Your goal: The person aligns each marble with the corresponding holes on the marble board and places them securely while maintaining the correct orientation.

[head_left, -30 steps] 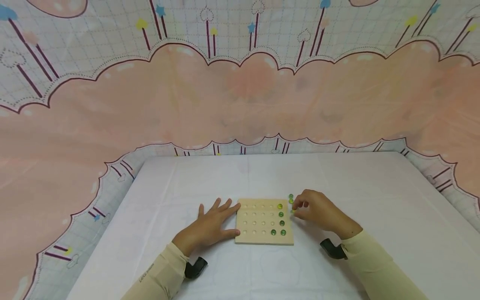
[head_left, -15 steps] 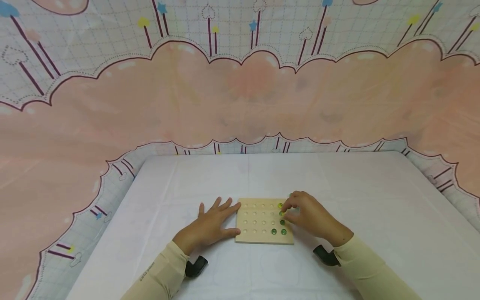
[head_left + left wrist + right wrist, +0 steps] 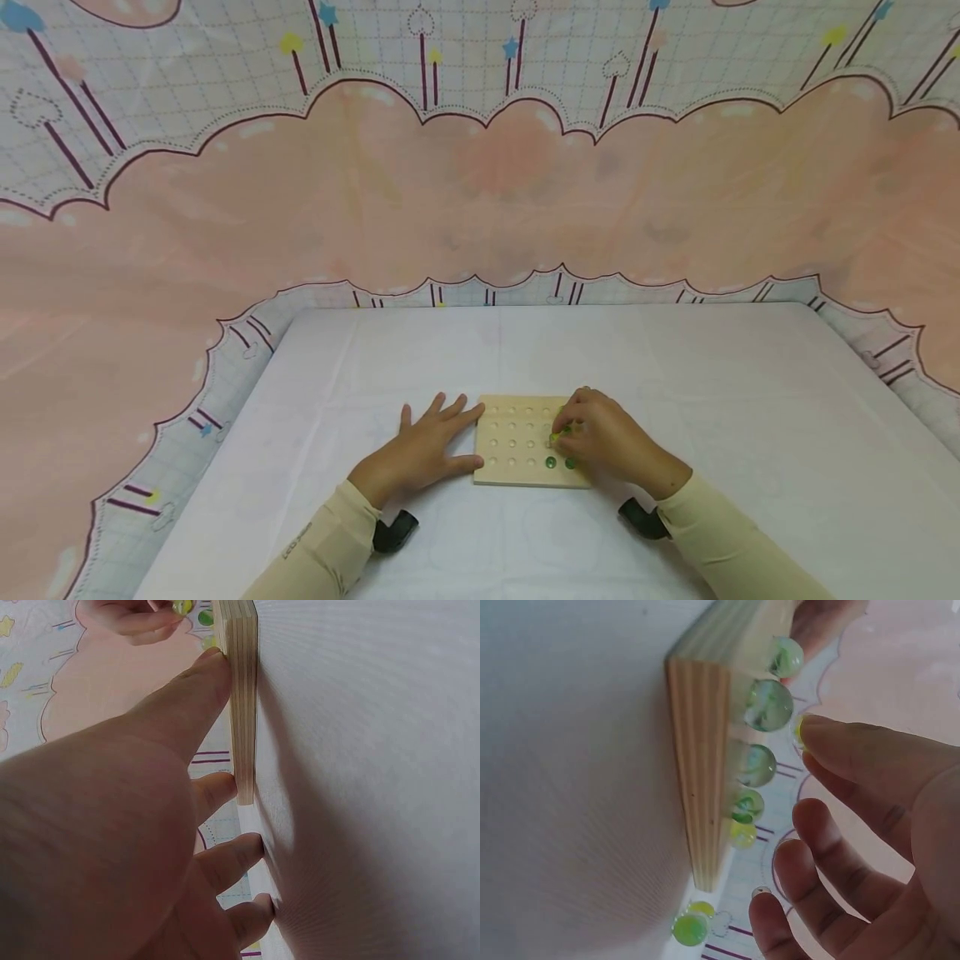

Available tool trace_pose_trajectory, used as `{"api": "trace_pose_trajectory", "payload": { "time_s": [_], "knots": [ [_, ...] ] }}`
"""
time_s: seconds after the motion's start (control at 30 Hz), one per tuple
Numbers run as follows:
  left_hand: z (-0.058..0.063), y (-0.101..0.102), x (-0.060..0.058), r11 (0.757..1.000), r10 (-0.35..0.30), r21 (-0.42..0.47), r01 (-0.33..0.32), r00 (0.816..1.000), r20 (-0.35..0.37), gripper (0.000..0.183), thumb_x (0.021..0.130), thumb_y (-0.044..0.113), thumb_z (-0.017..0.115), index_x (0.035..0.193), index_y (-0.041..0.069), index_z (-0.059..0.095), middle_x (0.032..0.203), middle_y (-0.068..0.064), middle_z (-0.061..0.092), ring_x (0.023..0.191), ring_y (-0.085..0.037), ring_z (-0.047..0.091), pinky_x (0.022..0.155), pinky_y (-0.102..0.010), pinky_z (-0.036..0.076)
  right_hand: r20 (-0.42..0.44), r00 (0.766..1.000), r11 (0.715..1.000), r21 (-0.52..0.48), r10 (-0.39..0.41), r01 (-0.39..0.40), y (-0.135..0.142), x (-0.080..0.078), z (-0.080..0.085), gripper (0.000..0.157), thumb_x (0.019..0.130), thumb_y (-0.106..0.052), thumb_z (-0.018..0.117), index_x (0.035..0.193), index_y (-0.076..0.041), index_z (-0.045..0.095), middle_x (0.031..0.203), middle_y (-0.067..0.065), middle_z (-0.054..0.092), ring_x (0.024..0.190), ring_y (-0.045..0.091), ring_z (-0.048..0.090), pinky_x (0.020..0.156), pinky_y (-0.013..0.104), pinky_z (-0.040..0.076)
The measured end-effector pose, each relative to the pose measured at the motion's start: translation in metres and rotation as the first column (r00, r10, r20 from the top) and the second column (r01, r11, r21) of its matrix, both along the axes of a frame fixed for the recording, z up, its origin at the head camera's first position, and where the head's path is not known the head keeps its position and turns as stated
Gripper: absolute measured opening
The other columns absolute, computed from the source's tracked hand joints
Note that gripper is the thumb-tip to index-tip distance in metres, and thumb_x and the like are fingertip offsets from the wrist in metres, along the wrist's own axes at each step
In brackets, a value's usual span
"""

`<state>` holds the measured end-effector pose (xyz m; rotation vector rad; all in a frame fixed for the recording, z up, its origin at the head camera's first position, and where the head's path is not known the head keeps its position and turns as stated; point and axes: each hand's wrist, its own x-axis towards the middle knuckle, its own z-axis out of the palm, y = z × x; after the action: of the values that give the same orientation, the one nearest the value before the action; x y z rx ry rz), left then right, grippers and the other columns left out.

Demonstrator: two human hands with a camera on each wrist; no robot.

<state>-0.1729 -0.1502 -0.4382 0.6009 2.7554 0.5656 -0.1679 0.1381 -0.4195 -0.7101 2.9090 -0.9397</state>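
Head view: board lies against left hand, beneath right hand.

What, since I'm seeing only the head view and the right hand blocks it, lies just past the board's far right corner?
Observer: The right wrist view shows a loose green marble and a loose yellow marble off the far end of the board.
Operator: And what sits in the far hole of its right-hand column?
Observer: A seated yellow marble, past the green ones nearer the person.
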Motion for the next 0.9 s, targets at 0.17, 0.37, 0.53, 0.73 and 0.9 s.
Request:
{"api": "trace_pose_trajectory", "payload": {
  "time_s": [0.17,0.37,0.53,0.73,0.9],
  "knots": [
    [-0.0012,-0.0003,-0.0007,1.0,-0.003,-0.004,0.003,1.0,-0.001,0.08,0.089,0.061,0.063,0.157,0.035,0.031,0.167,-0.002,0.022,0.157,-0.034,0.004,0.115,-0.075,-0.004,-0.026,1.0,1.0,0.027,0.011,-0.01,-0.0019,-0.0001,-0.0034,0.012,0.079,-0.011,0.084,0.084,-0.018,0.076,0.088,-0.006,0.061,0.081,0.012,0.051,0.07,0.023,0.044],
    [-0.0033,-0.0011,-0.0016,1.0,0.001,-0.008,-0.001,1.0,-0.005,0.08,0.089,0.061,0.063,0.157,0.036,0.031,0.167,-0.001,0.022,0.157,-0.033,0.005,0.115,-0.075,-0.003,-0.027,0.999,0.999,0.044,0.023,-0.022,-0.0034,0.0002,-0.0053,0.011,0.08,-0.012,0.084,0.084,-0.018,0.076,0.086,-0.007,0.06,0.078,0.011,0.05,0.069,0.021,0.044],
    [-0.0017,-0.0003,-0.0012,1.0,0.005,-0.009,-0.005,1.0,-0.002,0.08,0.089,0.061,0.064,0.157,0.036,0.031,0.167,-0.002,0.023,0.157,-0.033,0.006,0.115,-0.075,-0.003,-0.02,1.0,0.998,0.057,0.022,-0.021,-0.0035,-0.0007,-0.0061,0.01,0.08,-0.012,0.083,0.085,-0.018,0.077,0.086,-0.007,0.059,0.077,0.01,0.049,0.068,0.021,0.043],
    [0.0,0.0003,-0.0011,1.0,0.006,-0.009,-0.006,1.0,0.004,0.079,0.089,0.061,0.064,0.157,0.036,0.031,0.167,-0.002,0.022,0.157,-0.033,0.005,0.115,-0.075,-0.003,-0.016,0.999,0.998,0.06,0.027,-0.026,-0.0034,-0.0021,-0.0067,0.01,0.081,-0.012,0.083,0.086,-0.018,0.077,0.086,-0.007,0.06,0.076,0.01,0.049,0.066,0.021,0.043],
    [0.0003,0.0002,-0.0013,1.0,0.006,-0.011,-0.006,1.0,0.008,0.079,0.089,0.06,0.064,0.157,0.036,0.031,0.167,-0.002,0.022,0.157,-0.033,0.005,0.115,-0.075,-0.003,-0.011,0.999,0.998,0.059,0.038,-0.037,-0.0041,-0.0023,-0.0068,0.009,0.081,-0.012,0.083,0.086,-0.018,0.078,0.084,-0.007,0.059,0.075,0.01,0.049,0.065,0.02,0.042]
  ]
}}
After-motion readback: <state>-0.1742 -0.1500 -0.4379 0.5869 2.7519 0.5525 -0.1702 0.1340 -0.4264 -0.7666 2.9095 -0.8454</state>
